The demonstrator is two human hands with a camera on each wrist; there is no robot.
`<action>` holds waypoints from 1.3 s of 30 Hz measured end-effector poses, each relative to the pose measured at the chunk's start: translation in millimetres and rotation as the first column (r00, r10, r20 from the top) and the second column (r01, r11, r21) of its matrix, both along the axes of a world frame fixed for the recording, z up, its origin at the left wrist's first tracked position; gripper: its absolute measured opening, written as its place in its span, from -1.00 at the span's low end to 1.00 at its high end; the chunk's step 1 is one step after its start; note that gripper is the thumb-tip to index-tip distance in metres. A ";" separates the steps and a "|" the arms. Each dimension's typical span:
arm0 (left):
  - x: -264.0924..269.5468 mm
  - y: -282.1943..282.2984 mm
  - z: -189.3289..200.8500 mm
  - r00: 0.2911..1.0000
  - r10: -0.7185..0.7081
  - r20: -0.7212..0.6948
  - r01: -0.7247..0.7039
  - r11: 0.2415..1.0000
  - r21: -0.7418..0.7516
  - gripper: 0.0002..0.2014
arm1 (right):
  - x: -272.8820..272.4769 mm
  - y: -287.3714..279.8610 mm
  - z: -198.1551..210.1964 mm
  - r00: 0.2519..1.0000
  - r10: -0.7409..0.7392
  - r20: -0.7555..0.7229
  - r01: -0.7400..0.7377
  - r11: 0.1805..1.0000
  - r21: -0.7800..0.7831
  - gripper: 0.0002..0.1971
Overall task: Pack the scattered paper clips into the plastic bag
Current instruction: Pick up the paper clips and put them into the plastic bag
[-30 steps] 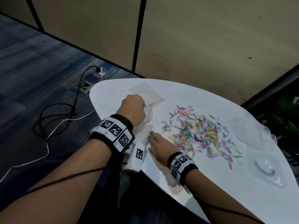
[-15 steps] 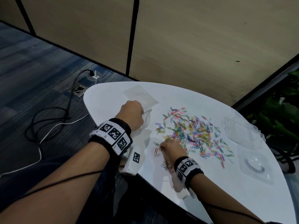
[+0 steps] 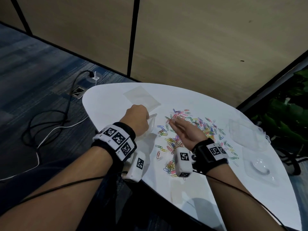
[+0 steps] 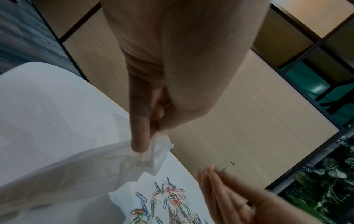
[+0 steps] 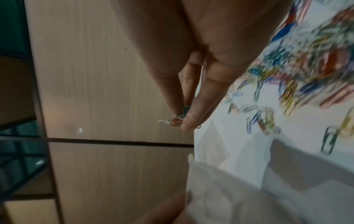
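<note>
The right hand (image 3: 185, 132), pinching a few paper clips (image 5: 177, 120), hangs just right of the plastic bag (image 3: 150, 124), whose mouth the left hand (image 3: 135, 120) pinches near the table's (image 3: 106, 104) left edge.

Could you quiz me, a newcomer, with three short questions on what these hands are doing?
1. True or false: the left hand pinches the plastic bag.
2. What does the right hand hold between its fingers?
3. The loose paper clips lie: A on the floor, B on the white table, C in a box.

Key: 1 true; 2 a few paper clips; 3 B.
</note>
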State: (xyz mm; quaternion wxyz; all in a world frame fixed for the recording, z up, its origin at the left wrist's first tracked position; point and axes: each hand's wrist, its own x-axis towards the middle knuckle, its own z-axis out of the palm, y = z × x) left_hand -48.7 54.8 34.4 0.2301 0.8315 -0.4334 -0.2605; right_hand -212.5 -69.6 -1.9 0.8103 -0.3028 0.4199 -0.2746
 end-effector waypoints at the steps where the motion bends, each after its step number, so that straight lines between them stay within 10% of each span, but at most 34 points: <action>1: -0.6 -0.3 -0.9 1.000 0.000 0.003 0.000 1.000 0.000 -0.76 | 7.2 6.0 5.2 0.999 0.027 0.021 -0.027 1.000 0.009 -0.91; 14: -0.8 -3.8 -6.2 1.000 0.006 0.023 -0.005 0.999 -0.040 -0.82 | 58.2 54.2 -8.1 0.907 0.220 -0.359 -0.321 0.913 -0.253 -0.78; 18: -2.1 -2.0 -6.3 1.000 -0.002 0.013 0.002 0.998 -0.056 -0.76 | 59.4 47.2 -15.7 0.701 0.082 -0.708 -0.575 0.652 -0.494 -0.85; 23: -3.5 -2.9 -5.4 1.000 -0.007 0.020 0.008 0.999 -0.049 -0.81 | 56.5 39.6 -8.0 0.485 0.079 -0.871 -0.840 0.318 -0.439 -0.84; 28: -1.0 -5.1 -6.4 0.999 0.038 0.007 -0.037 0.996 -0.079 -0.74 | 33.2 29.8 4.9 0.832 0.115 -0.542 -0.471 0.664 -0.581 -0.85; 30: 1.0 -5.5 -7.9 0.999 0.037 0.003 -0.036 0.997 -0.070 -0.72 | 20.2 25.5 -4.0 0.821 0.019 -0.570 -0.426 0.685 -0.591 -0.85; 34: 0.3 -5.5 -6.5 1.000 0.022 0.003 -0.022 0.998 -0.052 -0.69 | -6.3 30.6 -53.4 0.410 0.023 -0.912 -0.858 0.349 -0.377 -0.69; 39: 0.7 -4.9 -2.7 1.000 0.024 0.009 -0.023 0.998 -0.056 -0.70 | -33.4 53.3 -97.0 0.176 0.014 -0.984 -0.971 -0.165 -0.175 -0.51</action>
